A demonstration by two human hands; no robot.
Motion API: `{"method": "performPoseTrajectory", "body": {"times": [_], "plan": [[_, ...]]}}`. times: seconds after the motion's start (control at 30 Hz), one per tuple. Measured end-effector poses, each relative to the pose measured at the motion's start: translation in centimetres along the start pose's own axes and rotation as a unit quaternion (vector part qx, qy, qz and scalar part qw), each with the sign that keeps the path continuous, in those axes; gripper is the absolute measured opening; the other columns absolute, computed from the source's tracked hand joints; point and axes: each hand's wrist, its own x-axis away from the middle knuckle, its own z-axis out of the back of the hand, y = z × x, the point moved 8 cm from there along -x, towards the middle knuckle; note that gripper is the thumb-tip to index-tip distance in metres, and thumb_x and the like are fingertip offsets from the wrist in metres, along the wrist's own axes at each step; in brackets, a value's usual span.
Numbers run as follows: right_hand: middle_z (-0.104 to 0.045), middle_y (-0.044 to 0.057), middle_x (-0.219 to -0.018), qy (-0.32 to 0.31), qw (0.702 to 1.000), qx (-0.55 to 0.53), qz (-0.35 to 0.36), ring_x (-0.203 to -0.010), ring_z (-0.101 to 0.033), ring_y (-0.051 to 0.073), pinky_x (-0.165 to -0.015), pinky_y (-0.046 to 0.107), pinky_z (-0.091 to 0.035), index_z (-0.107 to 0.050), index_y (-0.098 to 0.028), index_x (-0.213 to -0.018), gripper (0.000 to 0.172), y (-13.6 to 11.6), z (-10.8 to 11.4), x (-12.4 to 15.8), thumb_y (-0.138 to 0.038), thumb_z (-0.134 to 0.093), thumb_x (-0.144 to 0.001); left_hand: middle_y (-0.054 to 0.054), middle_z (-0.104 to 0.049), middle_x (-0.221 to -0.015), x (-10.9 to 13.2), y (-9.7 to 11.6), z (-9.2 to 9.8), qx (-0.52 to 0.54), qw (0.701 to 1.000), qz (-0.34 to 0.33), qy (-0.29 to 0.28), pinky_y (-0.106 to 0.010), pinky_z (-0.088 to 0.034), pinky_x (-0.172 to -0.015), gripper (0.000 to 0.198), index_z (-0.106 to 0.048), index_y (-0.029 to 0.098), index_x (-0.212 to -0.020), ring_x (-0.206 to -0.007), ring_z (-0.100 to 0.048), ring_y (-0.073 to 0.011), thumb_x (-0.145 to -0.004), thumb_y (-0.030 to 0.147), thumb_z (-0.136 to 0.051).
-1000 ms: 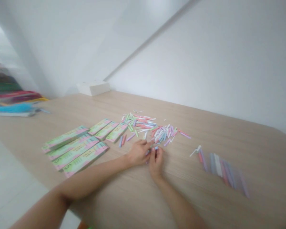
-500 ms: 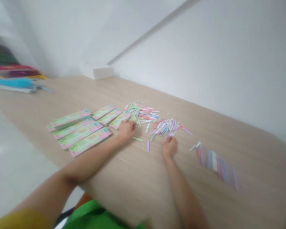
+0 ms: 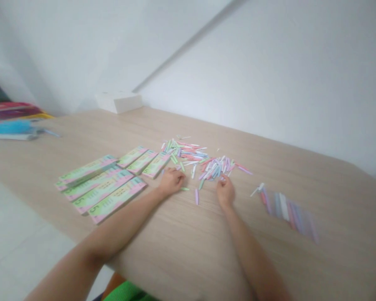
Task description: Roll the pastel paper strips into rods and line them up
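Note:
A loose pile of slim pastel sticks [image 3: 217,167] in green, pink, lilac, blue and white lies mid-table; their exact kind is too blurred to tell. My left hand [image 3: 173,182] rests on the table with curled fingers, beside the flat green-and-pink boxes [image 3: 156,164] and a green stick [image 3: 184,189]. At the near edge of the pile, my right hand [image 3: 225,191] has its fingertips pinched together against the sticks. Whatever either hand grips is hidden or too small to make out. Between the hands lies a single lilac stick [image 3: 196,196].
Larger green-and-pink boxes [image 3: 117,198] lie in a slanted row on the left. A spaced row of sticks [image 3: 283,207] runs along the right. Toward the wall stands a white box [image 3: 122,102]; blue and red items [image 3: 11,125] sit at far left.
The view has shifted slightly. My left hand has drawn a little nearer to me, covering part of the green stick. My right hand stays at the pile's near edge.

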Motion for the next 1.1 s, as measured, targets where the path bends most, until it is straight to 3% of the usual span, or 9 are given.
{"method": "performPoseTrajectory", "body": {"times": [0.1, 0.2, 0.27, 0.4, 0.5, 0.6, 0.87, 1.0, 1.1], "plan": [[-0.063, 0.009, -0.103, -0.017, 0.985, 0.133, 0.109, -0.082, -0.057, 0.019, -0.071, 0.029, -0.037, -0.061, -0.025, -0.119, 0.037, -2.3, -0.2, -0.5, -0.024, -0.04, -0.09, -0.006, -0.066, -0.081, 0.1, 0.8, -0.5, 0.01, 1.0, -0.014, -0.01, -0.037, -0.035, -0.084, 0.023, -0.069, 0.021, -0.088, -0.083, -0.056, -0.0206, -0.078, 0.024, -0.048], [-0.048, 0.013, -0.129, -0.03, 0.937, 0.239, 0.255, -0.101, -0.05, 0.024, -0.084, 0.036, -0.035, -0.06, -0.029, -0.123, 0.039, -4.5, -0.4, -2.2, -0.019, -0.041, -0.09, -0.007, -0.066, -0.082, 0.2, 0.7, -0.9, 0.012, 1.0, 0.0, -0.021, -0.04, -0.033, -0.086, 0.023, -0.071, 0.022, -0.086, -0.084, -0.056, -0.0219, -0.076, 0.025, -0.05], [-0.042, 0.012, -0.136, -0.037, 0.906, 0.279, 0.316, -0.112, -0.041, 0.028, -0.092, 0.042, -0.031, -0.06, -0.031, -0.124, 0.042, -4.9, -0.1, -4.1, -0.015, -0.042, -0.09, -0.007, -0.066, -0.082, 0.1, 0.4, -0.9, 0.018, 1.0, 0.005, -0.019, -0.04, -0.033, -0.086, 0.023, -0.071, 0.022, -0.086, -0.085, -0.056, -0.022, -0.075, 0.024, -0.05], [-0.04, 0.008, -0.138, -0.076, 0.868, 0.328, 0.366, -0.121, -0.032, 0.031, -0.096, 0.047, -0.028, -0.062, -0.038, -0.119, 0.042, -4.2, 0.1, -7.7, -0.015, -0.045, -0.089, -0.007, -0.066, -0.08, 0.0, -0.1, -0.7, 0.044, 0.999, 0.003, -0.007, -0.037, -0.034, -0.083, 0.024, -0.07, 0.02, -0.086, -0.083, -0.056, -0.0214, -0.076, 0.023, -0.049], [-0.039, 0.006, -0.14, -0.102, 0.827, 0.359, 0.42, -0.125, -0.027, 0.034, -0.093, 0.05, -0.029, -0.063, -0.041, -0.115, 0.04, -4.2, -1.0, -8.0, -0.016, -0.046, -0.089, -0.007, -0.067, -0.078, -0.2, -0.5, -0.5, 0.06, 0.998, 0.008, 0.005, -0.036, -0.035, -0.081, 0.024, -0.071, 0.019, -0.085, -0.081, -0.057, -0.021, -0.075, 0.021, -0.049], [-0.043, 0.007, -0.138, -0.099, 0.81, 0.366, 0.448, -0.127, -0.026, 0.034, -0.093, 0.05, -0.03, -0.066, -0.037, -0.109, 0.032, -4.5, -2.1, -7.6, -0.02, -0.048, -0.088, -0.005, -0.067, -0.076, -0.5, -0.6, -0.5, 0.064, 0.998, 0.015, 0.003, -0.036, -0.036, -0.079, 0.024, -0.071, 0.019, -0.085, -0.077, -0.058, -0.0201, -0.073, 0.02, -0.051], [-0.052, 0.013, -0.126, -0.077, 0.805, 0.319, 0.495, -0.12, -0.036, 0.032, -0.089, 0.045, -0.034, -0.065, -0.024, -0.103, 0.021, -4.6, -3.6, -6.3, -0.025, -0.052, -0.087, -0.005, -0.068, -0.076, -0.7, -1.0, -0.7, 0.055, 0.998, 0.04, -0.014, -0.037, -0.037, -0.083, 0.024, -0.071, 0.02, -0.086, -0.079, -0.059, -0.0204, -0.073, 0.021, -0.051], [-0.055, 0.019, -0.115, -0.031, 0.859, 0.238, 0.452, -0.113, -0.042, 0.032, -0.09, 0.047, -0.034, -0.06, -0.013, -0.101, 0.023, -4.9, -3.2, -5.9, -0.024, -0.045, -0.088, -0.006, -0.068, -0.077, -0.7, -1.0, -0.8, 0.04, 0.998, 0.041, -0.015, -0.038, -0.038, -0.084, 0.024, -0.071, 0.02, -0.086, -0.078, -0.059, -0.0206, -0.074, 0.02, -0.05], [-0.056, 0.019, -0.106, -0.006, 0.915, 0.085, 0.395, -0.105, -0.048, 0.029, -0.09, 0.044, -0.037, -0.056, -0.012, -0.096, 0.022, -4.9, -2.0, -5.0, -0.026, -0.041, -0.088, -0.006, -0.068, -0.075, -0.7, -1.1, -0.7, 0.041, 0.998, 0.049, -0.006, -0.037, -0.039, -0.083, 0.024, -0.071, 0.019, -0.085, -0.078, -0.059, -0.0204, -0.074, 0.019, -0.05]]}}
